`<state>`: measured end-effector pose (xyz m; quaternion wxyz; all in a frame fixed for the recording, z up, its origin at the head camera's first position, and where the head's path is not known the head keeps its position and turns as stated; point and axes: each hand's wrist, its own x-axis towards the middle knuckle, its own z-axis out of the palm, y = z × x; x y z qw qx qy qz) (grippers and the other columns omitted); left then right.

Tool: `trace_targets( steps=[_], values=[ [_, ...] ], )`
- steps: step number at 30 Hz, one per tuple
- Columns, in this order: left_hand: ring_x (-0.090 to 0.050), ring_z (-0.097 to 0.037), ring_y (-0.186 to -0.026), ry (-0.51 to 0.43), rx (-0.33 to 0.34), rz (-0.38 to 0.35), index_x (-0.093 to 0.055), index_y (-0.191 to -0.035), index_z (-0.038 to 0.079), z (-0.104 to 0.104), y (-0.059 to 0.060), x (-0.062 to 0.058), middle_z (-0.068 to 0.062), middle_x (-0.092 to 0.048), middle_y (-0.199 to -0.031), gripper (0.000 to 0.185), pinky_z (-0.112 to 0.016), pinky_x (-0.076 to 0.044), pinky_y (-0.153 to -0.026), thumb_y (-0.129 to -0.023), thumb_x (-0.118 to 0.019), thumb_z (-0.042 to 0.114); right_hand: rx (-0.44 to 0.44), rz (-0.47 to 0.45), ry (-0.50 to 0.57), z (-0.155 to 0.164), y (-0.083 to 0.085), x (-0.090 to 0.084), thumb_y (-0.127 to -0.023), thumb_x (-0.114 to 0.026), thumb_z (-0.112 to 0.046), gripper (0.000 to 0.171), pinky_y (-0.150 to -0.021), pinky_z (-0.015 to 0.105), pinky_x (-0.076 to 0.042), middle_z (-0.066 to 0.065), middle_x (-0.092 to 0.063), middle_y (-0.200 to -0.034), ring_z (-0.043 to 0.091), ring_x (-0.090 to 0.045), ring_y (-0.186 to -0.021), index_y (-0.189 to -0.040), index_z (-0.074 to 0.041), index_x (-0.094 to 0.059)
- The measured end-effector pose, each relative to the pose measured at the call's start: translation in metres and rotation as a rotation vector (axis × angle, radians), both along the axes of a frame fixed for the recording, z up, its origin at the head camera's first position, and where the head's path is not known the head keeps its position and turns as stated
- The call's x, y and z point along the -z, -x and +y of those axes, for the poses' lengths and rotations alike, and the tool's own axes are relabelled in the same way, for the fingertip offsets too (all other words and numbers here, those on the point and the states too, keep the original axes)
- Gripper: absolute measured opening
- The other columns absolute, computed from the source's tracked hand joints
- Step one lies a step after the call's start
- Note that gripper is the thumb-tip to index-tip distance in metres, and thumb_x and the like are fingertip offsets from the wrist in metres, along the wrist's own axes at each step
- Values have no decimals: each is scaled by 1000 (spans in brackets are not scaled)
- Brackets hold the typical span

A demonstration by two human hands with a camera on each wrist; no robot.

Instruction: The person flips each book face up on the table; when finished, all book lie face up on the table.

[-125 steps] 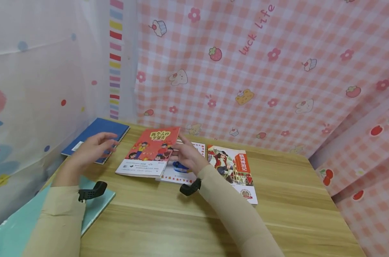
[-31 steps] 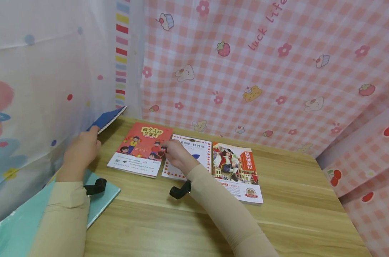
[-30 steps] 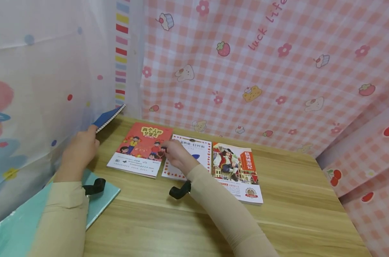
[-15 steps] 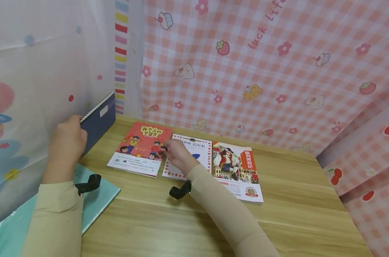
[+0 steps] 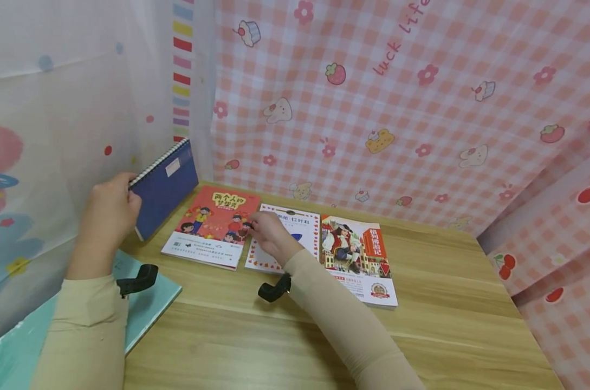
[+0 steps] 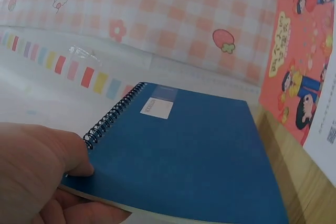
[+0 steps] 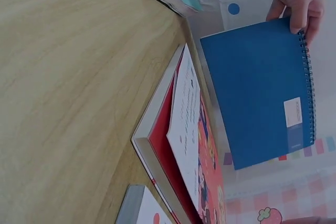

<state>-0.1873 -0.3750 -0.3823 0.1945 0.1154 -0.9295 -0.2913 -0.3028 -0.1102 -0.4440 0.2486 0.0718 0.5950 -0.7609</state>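
Observation:
My left hand grips a blue spiral notebook at its near corner, beside the wire binding. The notebook stands on edge, tilted, with the binding uppermost and a small white label near its far end. In the left wrist view the thumb presses on the cover and the other fingers go beneath. My right hand hovers or rests over a white book with a leaf-patterned border; its bent fingertips are at the right edge of a red book. Nothing visible is held there.
A third book with a pirate-like figure lies right of the white one. A teal book lies under my left forearm. Pink checked cloth hangs behind the wooden table, and white cloth at left.
My left hand has taken hold of the blue notebook, lifted it off the table and turned it upright, then shifted it right toward the red book. The red book was set down; my right hand stays still.

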Motion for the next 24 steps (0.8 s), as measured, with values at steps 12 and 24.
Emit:
trace_targets(
  steps=[12,24],
  values=[
    [-63,-45,-91,-34,68,38,-54,-135,-10,2,3,-2,-37,-61,-119,40,-58,-53,-77,-99,-44,4,-41,39,27,5,1,-1,-102,-45,4,46,-111,36,-43,24,-47,-148,31,-49,-136,-147,10,-41],
    [-71,-24,-76,-236,197,6,-52,-141,-7,4,2,-5,-34,-65,-117,42,-23,-52,-50,-102,-47,8,-26,97,69,6,4,1,-104,-46,2,50,-113,41,-41,22,-44,-152,33,-47,-137,-152,6,-36]
  ],
)
